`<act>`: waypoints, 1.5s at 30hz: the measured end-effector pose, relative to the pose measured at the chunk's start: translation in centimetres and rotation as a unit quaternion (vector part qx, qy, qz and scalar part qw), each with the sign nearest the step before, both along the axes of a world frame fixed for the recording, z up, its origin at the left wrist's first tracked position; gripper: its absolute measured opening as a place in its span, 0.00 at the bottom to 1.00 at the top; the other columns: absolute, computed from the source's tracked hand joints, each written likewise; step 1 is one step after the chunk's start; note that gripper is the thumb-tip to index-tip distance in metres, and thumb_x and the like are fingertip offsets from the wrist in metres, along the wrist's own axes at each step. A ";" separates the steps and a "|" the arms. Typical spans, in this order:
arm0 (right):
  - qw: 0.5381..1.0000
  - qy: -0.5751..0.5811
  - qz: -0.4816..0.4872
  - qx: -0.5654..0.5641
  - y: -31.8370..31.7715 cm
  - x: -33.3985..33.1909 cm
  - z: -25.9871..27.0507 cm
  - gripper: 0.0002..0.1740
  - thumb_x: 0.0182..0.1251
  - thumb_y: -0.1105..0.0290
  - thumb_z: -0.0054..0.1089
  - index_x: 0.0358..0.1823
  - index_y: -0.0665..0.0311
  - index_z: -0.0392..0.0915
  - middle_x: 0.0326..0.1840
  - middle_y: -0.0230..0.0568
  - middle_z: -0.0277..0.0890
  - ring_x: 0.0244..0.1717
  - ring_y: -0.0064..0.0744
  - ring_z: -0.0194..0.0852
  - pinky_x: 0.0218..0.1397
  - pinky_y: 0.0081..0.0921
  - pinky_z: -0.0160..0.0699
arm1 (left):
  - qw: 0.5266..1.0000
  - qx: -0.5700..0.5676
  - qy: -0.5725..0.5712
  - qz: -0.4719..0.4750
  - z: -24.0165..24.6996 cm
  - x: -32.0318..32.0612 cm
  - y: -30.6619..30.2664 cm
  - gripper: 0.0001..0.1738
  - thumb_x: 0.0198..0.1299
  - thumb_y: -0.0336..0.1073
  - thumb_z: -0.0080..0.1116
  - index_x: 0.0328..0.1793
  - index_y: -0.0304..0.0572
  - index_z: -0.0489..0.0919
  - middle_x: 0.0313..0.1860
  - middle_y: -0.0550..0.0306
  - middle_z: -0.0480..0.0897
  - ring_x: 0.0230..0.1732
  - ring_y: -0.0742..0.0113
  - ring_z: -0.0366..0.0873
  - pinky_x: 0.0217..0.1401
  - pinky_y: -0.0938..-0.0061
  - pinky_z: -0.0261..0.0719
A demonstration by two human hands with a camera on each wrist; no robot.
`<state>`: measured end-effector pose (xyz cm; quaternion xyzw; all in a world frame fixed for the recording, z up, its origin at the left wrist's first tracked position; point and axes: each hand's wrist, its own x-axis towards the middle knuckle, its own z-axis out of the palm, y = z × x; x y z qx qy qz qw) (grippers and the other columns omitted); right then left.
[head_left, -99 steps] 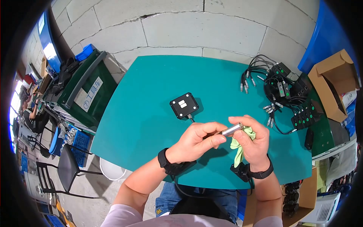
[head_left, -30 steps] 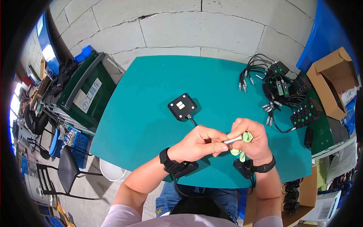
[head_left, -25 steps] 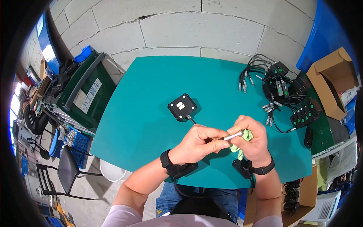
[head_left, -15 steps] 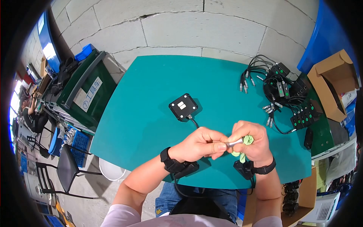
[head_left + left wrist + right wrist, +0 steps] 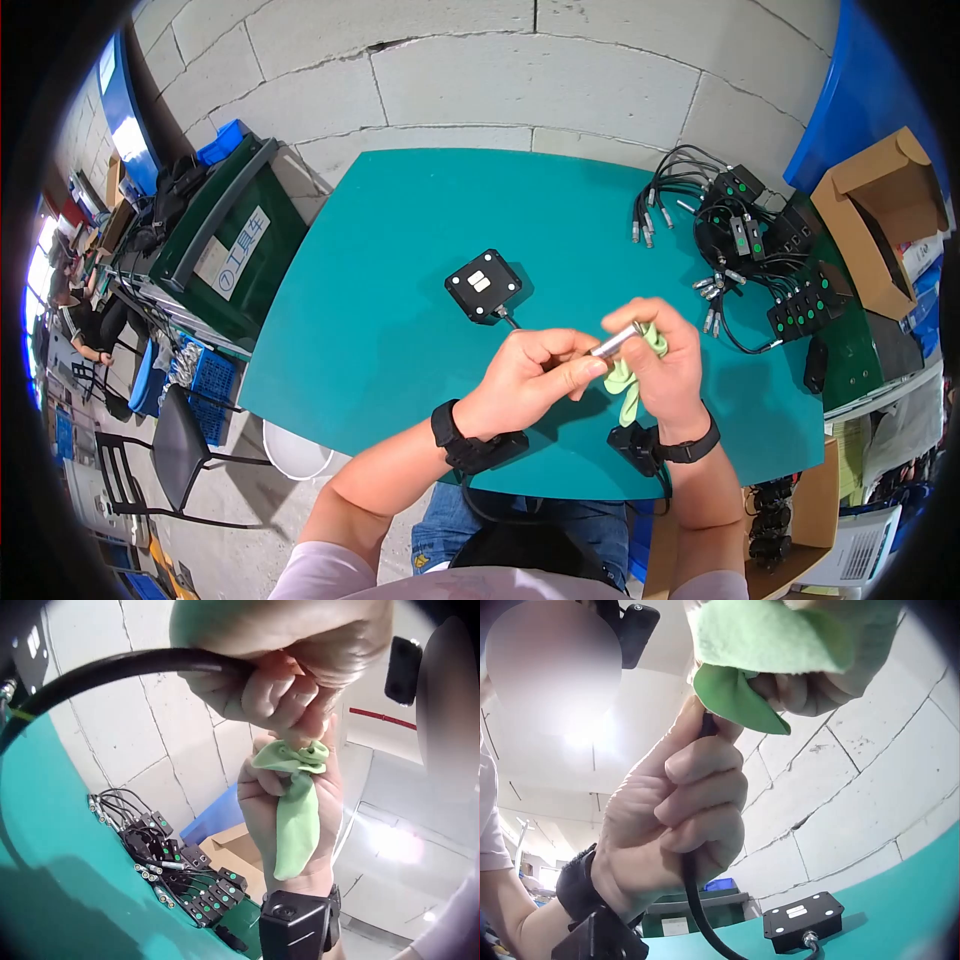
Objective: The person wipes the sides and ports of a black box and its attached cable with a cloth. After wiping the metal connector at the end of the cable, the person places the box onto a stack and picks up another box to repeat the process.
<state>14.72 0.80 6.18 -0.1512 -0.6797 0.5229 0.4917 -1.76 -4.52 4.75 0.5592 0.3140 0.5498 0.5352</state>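
Over the near side of the green table, my left hand grips a black cable just behind its silvery cylindrical connector. The connector tilts up to the right, its far end showing between the thumb and forefinger of my right hand. That hand also holds a crumpled light green cloth, one end hanging below the palm. Fingers and cloth partly cover the connector in both wrist views. The cable runs to a flat black box with white corner dots, lying on the table ahead of my left hand.
Several black boxes with green dots and cabled metal connectors are heaped at the table's right. Beyond them stands an open cardboard box. A green tool cart is at the left, a black chair below it. A block wall backs the table.
Half a second ago my right hand wrapped the cloth about the connector's end; now its fingers have risen and loosened, exposing more metal, and the connector tilts upward. The black box stays put.
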 end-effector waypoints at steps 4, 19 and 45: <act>0.980 0.146 0.039 -0.131 0.7 -0.3 0.0 0.19 0.68 0.68 0.48 0.58 0.67 0.63 0.45 0.39 0.72 0.43 0.24 0.72 0.46 0.21 0.72 | 0.999 -0.028 -0.027 -0.008 0.3 -0.6 0.2 0.13 0.63 0.38 0.54 0.43 0.34 0.79 0.18 0.65 0.74 0.18 0.85 0.64 0.18 0.88 0.57; 0.991 -0.078 -0.102 0.037 -0.7 -0.8 -0.4 0.11 0.63 0.73 0.56 0.45 0.67 0.71 0.32 0.37 0.77 0.36 0.21 0.75 0.40 0.18 0.75 | 0.996 -0.024 0.024 -0.079 -0.9 -0.4 0.7 0.08 0.63 0.32 0.50 0.35 0.37 0.78 0.21 0.66 0.75 0.21 0.85 0.66 0.20 0.87 0.59; 0.982 0.149 -0.004 -0.115 0.5 0.0 0.4 0.16 0.73 0.59 0.41 0.40 0.66 0.70 0.32 0.38 0.71 0.31 0.21 0.68 0.34 0.18 0.69 | 0.991 -0.036 -0.005 -0.132 0.3 -0.7 0.2 0.15 0.62 0.36 0.56 0.48 0.30 0.79 0.26 0.62 0.77 0.25 0.79 0.68 0.27 0.83 0.68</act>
